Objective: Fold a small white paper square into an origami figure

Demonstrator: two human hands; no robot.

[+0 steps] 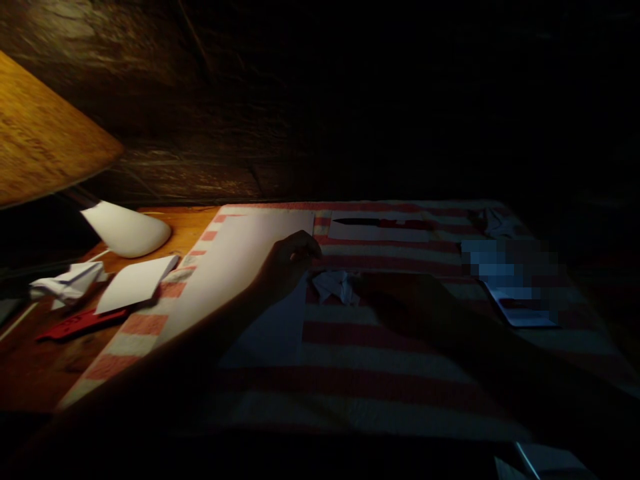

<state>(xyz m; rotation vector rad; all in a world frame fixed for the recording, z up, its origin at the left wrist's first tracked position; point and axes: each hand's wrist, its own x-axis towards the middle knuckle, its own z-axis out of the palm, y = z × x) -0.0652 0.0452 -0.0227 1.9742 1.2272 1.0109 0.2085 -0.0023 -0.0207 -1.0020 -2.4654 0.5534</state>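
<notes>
My left hand point(295, 255) hovers over the right edge of a large white sheet of paper point(220, 280), its fingers curled in and nothing visible in them. Just below and right of it lies a crumpled piece of white paper point(336, 287) on the striped cloth. My right hand point(400, 297) is in deep shadow, with its fingertips close beside the crumpled paper. Whether they touch it, and how the fingers are bent, is lost in the dark. Beyond both hands, a knife with a black blade and red handle point(380, 222) rests on a smaller white sheet point(350, 233).
A red-and-white striped cloth point(350, 370) covers the table. On the left stand a lamp point(130, 227), crumpled paper point(70, 283), and a folded white sheet point(137, 283) over a red-handled object point(80, 325). A lit phone-like screen point(520, 300) and another crumpled paper point(495, 221) lie right.
</notes>
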